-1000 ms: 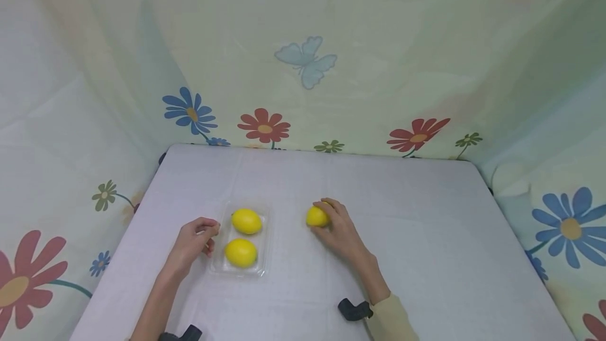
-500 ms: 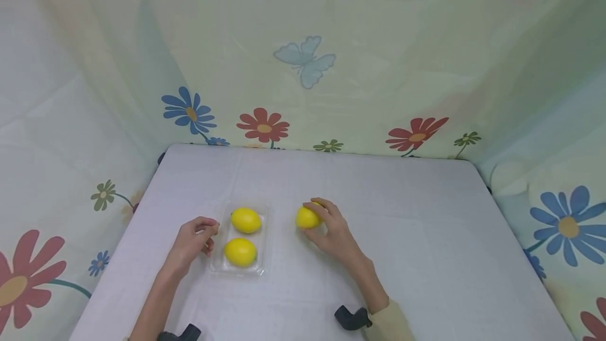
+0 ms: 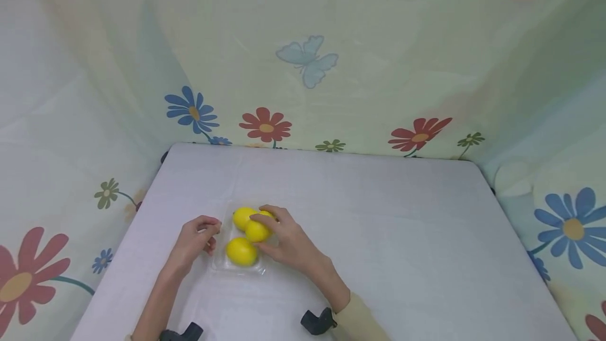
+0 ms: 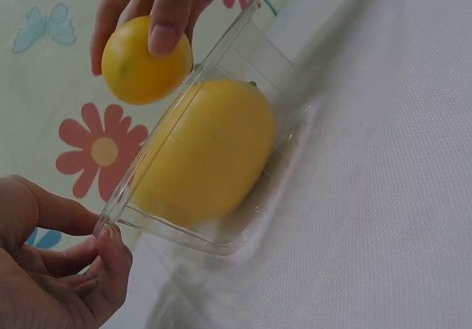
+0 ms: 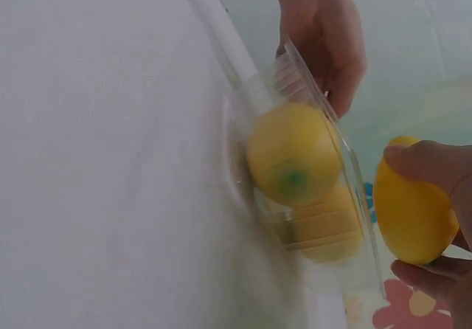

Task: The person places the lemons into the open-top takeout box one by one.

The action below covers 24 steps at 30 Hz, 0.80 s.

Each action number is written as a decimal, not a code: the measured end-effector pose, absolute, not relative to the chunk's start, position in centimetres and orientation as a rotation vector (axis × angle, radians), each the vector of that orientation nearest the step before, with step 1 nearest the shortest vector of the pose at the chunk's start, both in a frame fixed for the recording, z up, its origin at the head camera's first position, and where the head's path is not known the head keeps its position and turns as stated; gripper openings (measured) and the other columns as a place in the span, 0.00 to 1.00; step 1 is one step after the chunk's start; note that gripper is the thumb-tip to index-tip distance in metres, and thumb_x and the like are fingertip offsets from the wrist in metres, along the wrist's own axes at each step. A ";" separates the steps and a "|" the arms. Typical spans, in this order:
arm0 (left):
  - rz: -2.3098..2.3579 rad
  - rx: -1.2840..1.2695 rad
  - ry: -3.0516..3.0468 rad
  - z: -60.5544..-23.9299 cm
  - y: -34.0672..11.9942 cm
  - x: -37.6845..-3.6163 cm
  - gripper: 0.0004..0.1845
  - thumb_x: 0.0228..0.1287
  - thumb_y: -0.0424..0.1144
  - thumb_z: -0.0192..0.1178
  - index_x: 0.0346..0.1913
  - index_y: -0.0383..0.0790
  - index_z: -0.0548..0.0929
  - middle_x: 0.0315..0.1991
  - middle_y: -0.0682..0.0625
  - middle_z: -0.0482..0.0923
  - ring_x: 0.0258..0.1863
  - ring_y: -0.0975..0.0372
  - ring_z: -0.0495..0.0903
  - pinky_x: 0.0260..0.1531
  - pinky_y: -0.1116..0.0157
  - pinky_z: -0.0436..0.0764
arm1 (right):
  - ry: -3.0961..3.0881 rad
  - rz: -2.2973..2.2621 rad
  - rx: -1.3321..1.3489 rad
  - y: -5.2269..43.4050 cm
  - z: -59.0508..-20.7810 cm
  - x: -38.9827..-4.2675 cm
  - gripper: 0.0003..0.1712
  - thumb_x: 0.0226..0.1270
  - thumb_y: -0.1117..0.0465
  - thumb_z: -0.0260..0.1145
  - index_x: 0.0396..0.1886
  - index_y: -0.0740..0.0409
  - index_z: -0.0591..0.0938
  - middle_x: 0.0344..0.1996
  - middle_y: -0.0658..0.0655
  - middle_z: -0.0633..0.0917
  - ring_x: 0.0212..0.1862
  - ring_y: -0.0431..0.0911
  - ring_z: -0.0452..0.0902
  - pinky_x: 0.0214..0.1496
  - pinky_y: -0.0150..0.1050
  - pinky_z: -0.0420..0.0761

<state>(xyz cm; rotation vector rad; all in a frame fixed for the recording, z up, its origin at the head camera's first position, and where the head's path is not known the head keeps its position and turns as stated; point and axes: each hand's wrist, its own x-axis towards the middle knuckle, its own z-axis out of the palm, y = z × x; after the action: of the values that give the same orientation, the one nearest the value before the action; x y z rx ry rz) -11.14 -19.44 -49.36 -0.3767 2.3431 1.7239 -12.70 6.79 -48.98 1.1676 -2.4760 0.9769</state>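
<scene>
A lemon (image 3: 256, 231), seemingly pointing toward 10 o'clock, is gripped by the right hand (image 3: 286, 241) above the tray (image 3: 219, 262), whose edge is pinched by the left hand (image 3: 193, 240).

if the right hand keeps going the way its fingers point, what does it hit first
Probably the far lemon in the clear tray. The right hand holds its own lemon above the tray, pointing left; the left hand lies beyond. Depth is unclear.

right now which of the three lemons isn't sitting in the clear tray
The lemon pinched in the right hand, held above the tray. The other two lemons lie inside it, untouched.
</scene>
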 end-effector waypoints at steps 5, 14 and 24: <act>1.724 -0.383 2.343 -49.4 -19.3 -11.0 0.16 0.76 0.37 0.56 0.57 0.28 0.77 0.47 0.35 0.79 0.24 0.58 0.75 0.23 0.68 0.81 | -2.501 0.903 1.195 5.7 -49.5 -12.5 0.33 0.62 0.56 0.78 0.65 0.49 0.77 0.66 0.59 0.76 0.66 0.50 0.74 0.66 0.40 0.81; 1.719 -0.362 2.335 -49.4 -19.0 -11.3 0.16 0.76 0.37 0.56 0.57 0.28 0.77 0.47 0.35 0.80 0.24 0.58 0.75 0.23 0.68 0.81 | -2.514 0.831 1.175 5.8 -50.1 -12.4 0.34 0.62 0.55 0.78 0.67 0.49 0.76 0.68 0.59 0.75 0.67 0.50 0.73 0.70 0.41 0.78; 1.721 -0.374 2.337 -49.1 -19.2 -11.1 0.17 0.76 0.38 0.56 0.58 0.28 0.77 0.50 0.35 0.80 0.25 0.59 0.75 0.24 0.67 0.81 | -2.538 0.840 1.051 8.3 -49.1 -11.4 0.33 0.60 0.56 0.79 0.66 0.46 0.79 0.69 0.54 0.76 0.69 0.48 0.72 0.68 0.41 0.79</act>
<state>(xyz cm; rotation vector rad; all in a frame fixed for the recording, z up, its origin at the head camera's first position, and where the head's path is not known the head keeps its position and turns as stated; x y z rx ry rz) -11.06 -19.17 -49.11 -0.3737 2.3370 1.7213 -11.36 8.32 -49.13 1.0508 -2.5381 0.8400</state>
